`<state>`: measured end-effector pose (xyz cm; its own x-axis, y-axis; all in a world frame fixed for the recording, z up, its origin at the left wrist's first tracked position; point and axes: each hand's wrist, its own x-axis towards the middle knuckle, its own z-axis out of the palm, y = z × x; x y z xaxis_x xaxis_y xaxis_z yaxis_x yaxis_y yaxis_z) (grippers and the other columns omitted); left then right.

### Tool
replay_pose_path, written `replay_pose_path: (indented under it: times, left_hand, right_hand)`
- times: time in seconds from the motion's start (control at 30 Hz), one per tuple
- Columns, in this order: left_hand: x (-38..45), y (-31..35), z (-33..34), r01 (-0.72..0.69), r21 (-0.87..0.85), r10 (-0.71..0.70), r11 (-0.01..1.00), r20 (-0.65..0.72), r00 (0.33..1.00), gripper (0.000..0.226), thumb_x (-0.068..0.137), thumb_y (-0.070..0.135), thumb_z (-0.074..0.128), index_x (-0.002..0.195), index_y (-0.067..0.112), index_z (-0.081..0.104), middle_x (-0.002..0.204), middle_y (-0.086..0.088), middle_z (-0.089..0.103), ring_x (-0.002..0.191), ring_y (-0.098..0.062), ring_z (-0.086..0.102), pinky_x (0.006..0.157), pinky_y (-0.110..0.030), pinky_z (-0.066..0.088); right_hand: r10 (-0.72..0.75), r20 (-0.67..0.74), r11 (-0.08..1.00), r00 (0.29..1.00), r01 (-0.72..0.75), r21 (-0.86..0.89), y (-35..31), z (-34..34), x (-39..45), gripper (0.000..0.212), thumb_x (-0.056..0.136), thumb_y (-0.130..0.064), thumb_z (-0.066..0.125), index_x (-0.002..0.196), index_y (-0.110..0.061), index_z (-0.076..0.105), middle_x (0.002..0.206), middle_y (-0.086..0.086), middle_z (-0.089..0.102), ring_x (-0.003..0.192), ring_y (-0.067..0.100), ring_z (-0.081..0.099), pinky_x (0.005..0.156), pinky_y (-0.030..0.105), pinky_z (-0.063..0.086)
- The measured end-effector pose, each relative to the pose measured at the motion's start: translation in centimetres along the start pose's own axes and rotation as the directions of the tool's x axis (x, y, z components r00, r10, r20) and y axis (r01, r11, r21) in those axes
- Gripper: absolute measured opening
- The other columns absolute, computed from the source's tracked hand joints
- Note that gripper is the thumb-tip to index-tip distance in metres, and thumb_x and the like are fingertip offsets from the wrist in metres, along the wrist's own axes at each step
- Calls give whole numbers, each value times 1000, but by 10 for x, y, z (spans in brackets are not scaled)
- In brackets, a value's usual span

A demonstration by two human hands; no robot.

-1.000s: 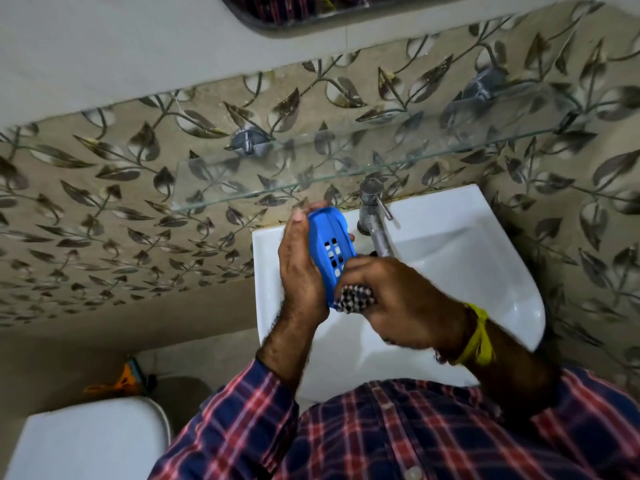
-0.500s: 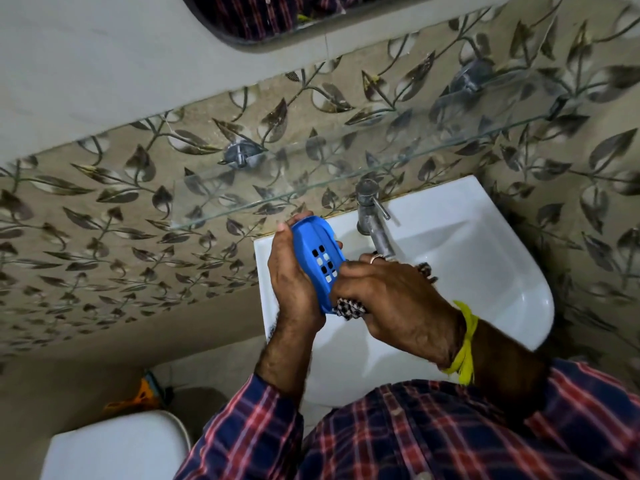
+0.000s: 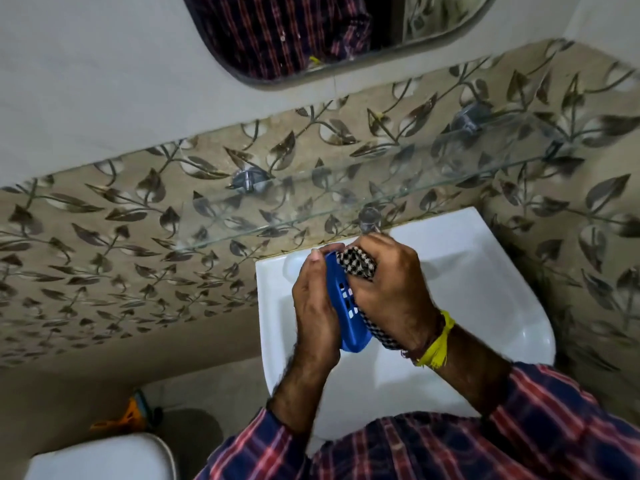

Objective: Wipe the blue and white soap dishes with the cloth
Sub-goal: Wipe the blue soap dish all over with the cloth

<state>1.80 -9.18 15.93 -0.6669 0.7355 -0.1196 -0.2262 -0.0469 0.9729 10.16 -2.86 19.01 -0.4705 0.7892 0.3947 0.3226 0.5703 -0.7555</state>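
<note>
My left hand grips the blue soap dish on edge over the white washbasin, its slotted inside facing right. My right hand holds a black-and-white checked cloth bunched against the dish's upper inside. A tail of the cloth hangs below my right palm. A white soap dish does not show in this view.
A glass shelf juts from the leaf-patterned wall just above the hands. The tap is mostly hidden behind my right hand. A mirror hangs higher up. A white toilet tank and an orange object sit at lower left.
My right hand has slid the cloth from the dish's lower end up to its upper end. The view has tilted up, showing more of the mirror.
</note>
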Motion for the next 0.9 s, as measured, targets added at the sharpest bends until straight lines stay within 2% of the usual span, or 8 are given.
replay_pose_path:
  times: [0.1, 0.2, 0.33, 0.47, 0.6, 0.73, 0.8, 0.9]
  left_hand:
    - [4, 5, -3, 6, 31, -6, 999, 3, 1000, 52, 95, 52, 41, 115, 12, 69, 113, -18, 72, 107, -35, 68, 96, -53, 52]
    - [9, 8, -10, 117, -15, -117, 993, -7, 993, 54, 88, 61, 47, 120, 23, 66, 124, -16, 66, 116, -36, 64, 101, -55, 52]
    - [17, 4, -18, 163, -84, -169, 983, -60, 984, 58, 71, 66, 71, 106, 21, 64, 91, 6, 61, 82, -15, 61, 73, -37, 59]
    - [15, -5, -14, 144, 23, -135, 989, -213, 968, 78, 53, 76, 75, 96, 15, 55, 69, 12, 61, 61, -6, 60, 60, -22, 51]
    - [13, -7, -18, 182, 162, -149, 970, -199, 969, 72, 68, 80, 47, 99, 16, 60, 79, 0, 68, 60, 2, 67, 51, -14, 50]
    - [11, -5, -31, 152, -70, -152, 986, -5, 988, 59, 88, 64, 47, 117, 18, 70, 112, -10, 76, 105, -26, 73, 74, -38, 62]
    - [6, -6, -30, 175, -172, -161, 969, 93, 983, 67, 89, 63, 45, 131, 15, 64, 126, -11, 71, 120, -28, 66, 99, -46, 54]
    - [0, -6, -23, 303, -219, -250, 928, 240, 938, 79, 88, 71, 44, 141, 15, 58, 138, -11, 64, 131, -28, 57, 110, -43, 44]
  right_hand:
    - [-83, 51, 989, 995, 76, 127, 5, -1, -2, 25, 71, 10, 69, 90, -7, 71, 85, 2, 67, 80, 17, 63, 71, 30, 53]
    - [-32, 104, 984, 994, 14, 176, 11, -3, -7, 21, 76, 4, 78, 90, -12, 73, 86, -2, 71, 82, 11, 67, 74, 19, 53]
    - [207, 265, 887, 942, -295, 355, 19, -14, -12, 20, 76, -24, 85, 92, -22, 73, 87, -9, 76, 83, 4, 72, 79, 18, 55]
    - [107, 369, 949, 923, -206, 240, 17, -15, -20, 39, 63, -52, 83, 91, -28, 70, 87, -13, 75, 83, 6, 72, 76, 16, 55]
    - [214, 256, 943, 943, -268, 196, 33, -9, -16, 20, 69, -16, 86, 82, -23, 73, 78, -12, 76, 72, 1, 70, 69, 19, 57]
    - [400, 321, 745, 859, -508, 432, 51, -13, -8, 17, 77, 1, 79, 78, -15, 76, 75, 1, 78, 68, 12, 72, 62, 27, 57]
    - [419, 378, 641, 826, -564, 521, 54, -11, -8, 15, 79, 2, 77, 80, -13, 77, 79, 6, 78, 70, 16, 73, 61, 25, 57]
    - [396, 425, 586, 814, -581, 565, 51, -6, -10, 12, 79, -3, 78, 86, -12, 77, 86, 9, 79, 78, 21, 75, 66, 28, 59]
